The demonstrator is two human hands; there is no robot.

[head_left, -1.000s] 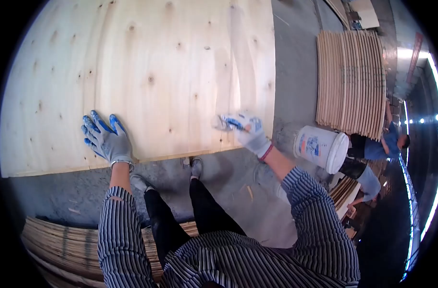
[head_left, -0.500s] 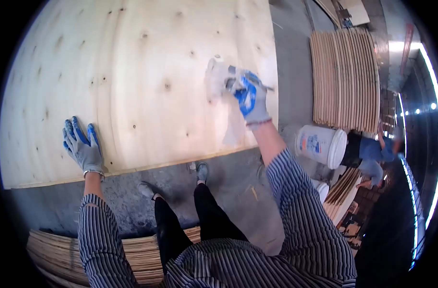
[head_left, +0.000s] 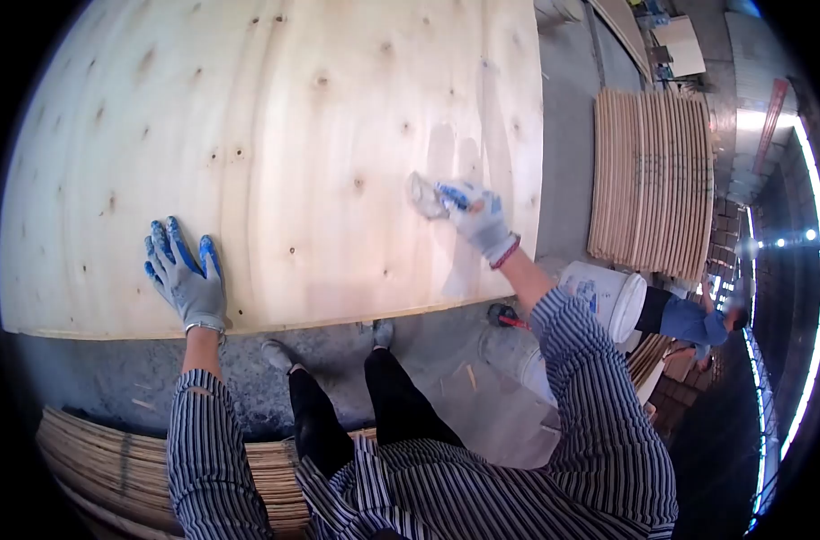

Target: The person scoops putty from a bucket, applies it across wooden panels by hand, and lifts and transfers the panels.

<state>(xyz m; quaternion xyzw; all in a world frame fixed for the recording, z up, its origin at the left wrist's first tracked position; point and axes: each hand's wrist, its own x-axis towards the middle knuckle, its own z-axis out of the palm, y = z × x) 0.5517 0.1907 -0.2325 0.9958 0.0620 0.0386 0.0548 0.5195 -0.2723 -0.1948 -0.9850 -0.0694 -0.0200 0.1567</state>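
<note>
Head view: "Where do we find our two gloved hands?"

"Our left hand (head_left: 185, 279) rests on the pale wooden board (head_left: 329, 211) at the left of the frame, its fingers spread wide and flat. Our right hand (head_left: 480, 220), just right of centre, has its fingers closed around a flat-bladed tool (head_left: 425, 196)."

"And where does that tool sit?"

"Near the centre of the frame, over the board, its blade pointing to the upper left. We cannot tell whether it touches the wood. Greyish streaks (head_left: 495, 126) mark the board above our right hand."

"What else do we see?"

"A white bucket (head_left: 601, 295) at the right, a stack of sheets (head_left: 651, 180) at the upper right, and another person (head_left: 693, 321) at the far right."
</note>
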